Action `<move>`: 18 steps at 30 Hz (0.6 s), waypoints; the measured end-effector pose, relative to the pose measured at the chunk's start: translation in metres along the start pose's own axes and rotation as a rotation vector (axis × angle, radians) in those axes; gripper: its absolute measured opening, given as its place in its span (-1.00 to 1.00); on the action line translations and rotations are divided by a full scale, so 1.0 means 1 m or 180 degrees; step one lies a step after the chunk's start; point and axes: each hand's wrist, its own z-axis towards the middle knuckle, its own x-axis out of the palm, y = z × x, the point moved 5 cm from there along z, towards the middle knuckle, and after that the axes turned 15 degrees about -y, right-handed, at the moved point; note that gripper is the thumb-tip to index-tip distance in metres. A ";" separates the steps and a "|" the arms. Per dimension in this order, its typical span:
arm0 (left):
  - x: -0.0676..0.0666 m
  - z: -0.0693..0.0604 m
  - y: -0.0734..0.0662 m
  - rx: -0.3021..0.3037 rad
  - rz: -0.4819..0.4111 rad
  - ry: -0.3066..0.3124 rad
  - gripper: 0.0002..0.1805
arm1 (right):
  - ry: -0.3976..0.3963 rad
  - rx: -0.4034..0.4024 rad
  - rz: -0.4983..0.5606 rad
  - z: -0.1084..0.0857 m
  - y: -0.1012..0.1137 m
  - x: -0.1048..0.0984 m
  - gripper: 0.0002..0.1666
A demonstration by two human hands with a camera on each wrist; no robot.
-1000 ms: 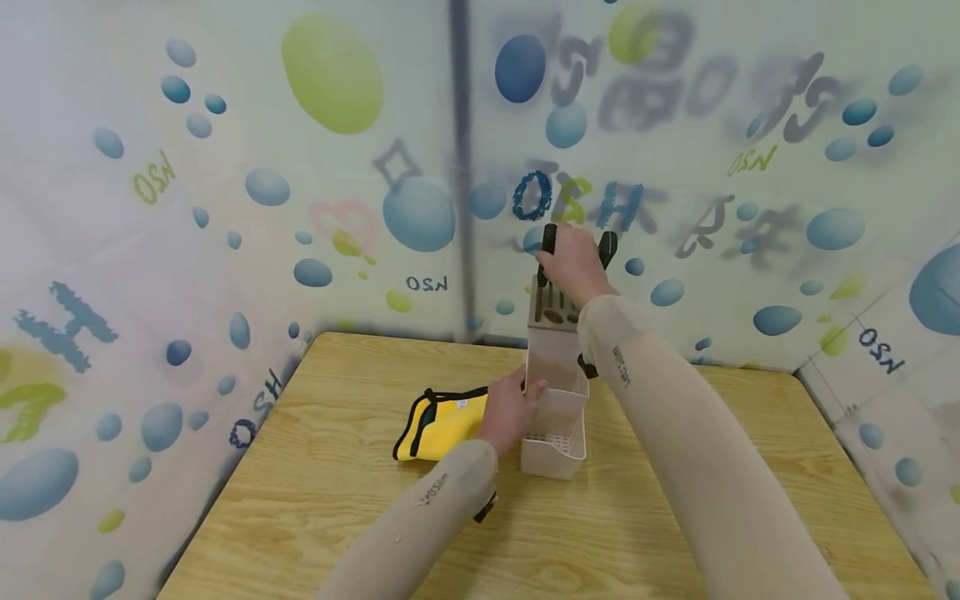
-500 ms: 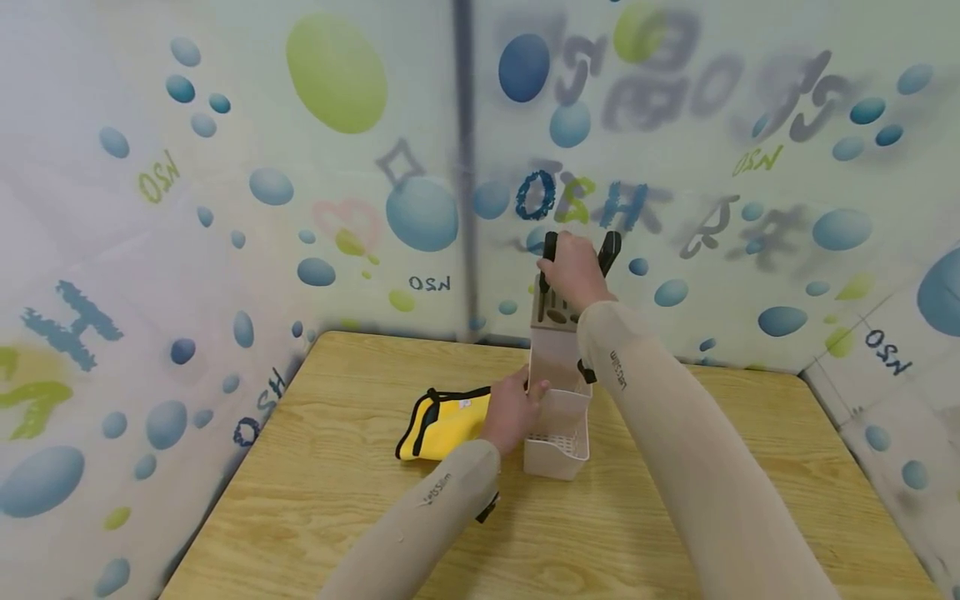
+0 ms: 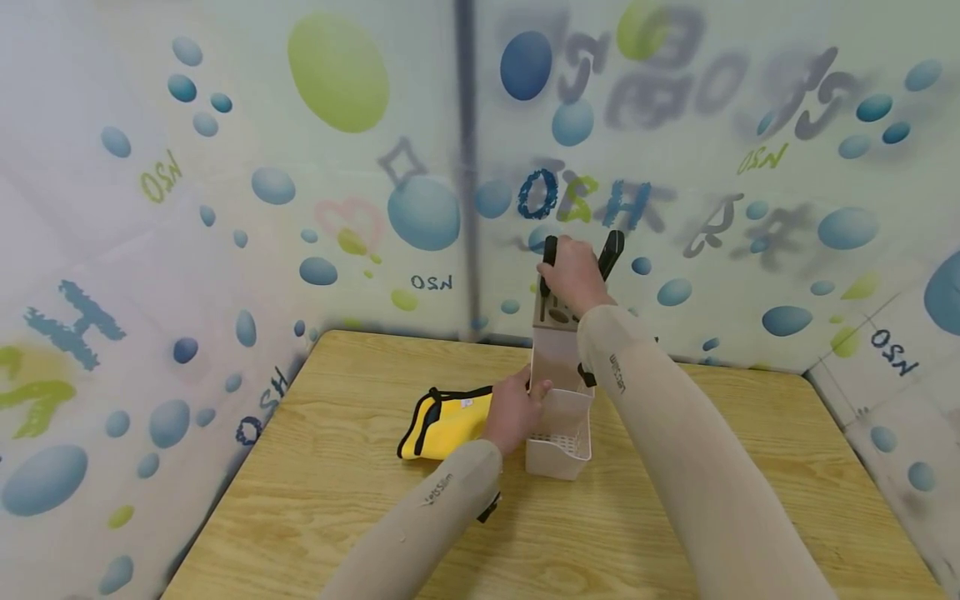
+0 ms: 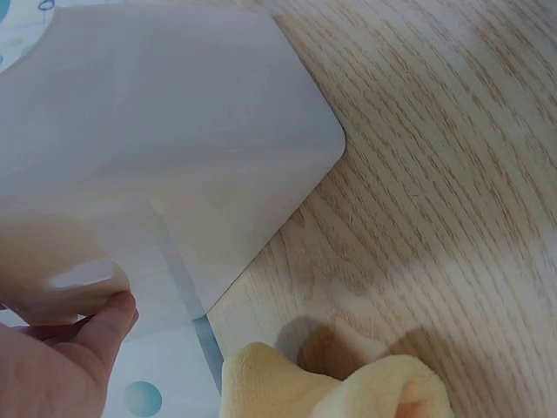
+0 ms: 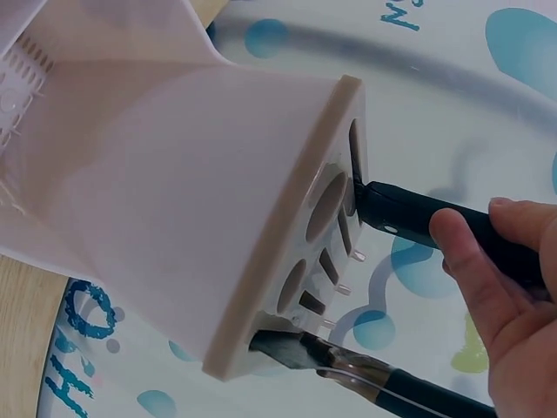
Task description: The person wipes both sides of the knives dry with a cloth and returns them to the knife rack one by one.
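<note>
A tall pale knife holder (image 3: 555, 354) stands on the table, with slots and oval holes in its top and a low basket part in front. My right hand (image 3: 576, 271) grips the black handle of a knife (image 5: 409, 213) at the left end of the top. Its blade is hidden in the slot. Behind the hand, a second black-handled tool (image 3: 611, 254) with a metal neck leans out of the opposite end slot; its kind is unclear. My left hand (image 3: 513, 412) holds the side of the holder, thumb (image 4: 109, 326) at a cutout, other fingers mostly hidden.
A folded yellow cloth item (image 3: 450, 425) with black trim lies left of the holder, close to the left hand. The wooden table (image 3: 337, 500) ends at a wall (image 3: 420, 317) patterned with blue and green drops, just behind the holder.
My right hand and the knife it grips have moved slightly down toward the holder's top. The left hand keeps its hold. The whole head view has shifted a little.
</note>
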 end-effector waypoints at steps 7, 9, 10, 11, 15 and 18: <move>-0.001 0.000 -0.003 0.0028 -0.0005 -0.0035 -0.40 | 0.0043 -0.0007 -0.0046 -0.002 0.002 -0.001 -0.54; -0.002 0.000 -0.003 0.0021 0.0011 -0.0036 -0.40 | 0.0055 -0.0014 -0.0046 -0.003 0.003 -0.001 -0.53; -0.002 -0.001 -0.003 0.0019 0.0018 -0.0041 -0.40 | 0.0061 -0.0019 -0.0039 -0.003 0.003 -0.001 -0.54; -0.002 -0.001 -0.003 0.0024 0.0027 -0.0045 -0.41 | 0.0063 -0.0031 -0.0041 -0.004 0.003 -0.002 -0.54; -0.003 -0.002 -0.004 0.0009 0.0027 -0.0056 -0.43 | 0.0071 -0.0091 -0.0065 -0.006 0.003 -0.004 -0.57; -0.003 -0.002 -0.004 -0.0014 0.0010 -0.0052 -0.44 | 0.0089 -0.0110 -0.0058 -0.010 0.003 -0.008 -0.60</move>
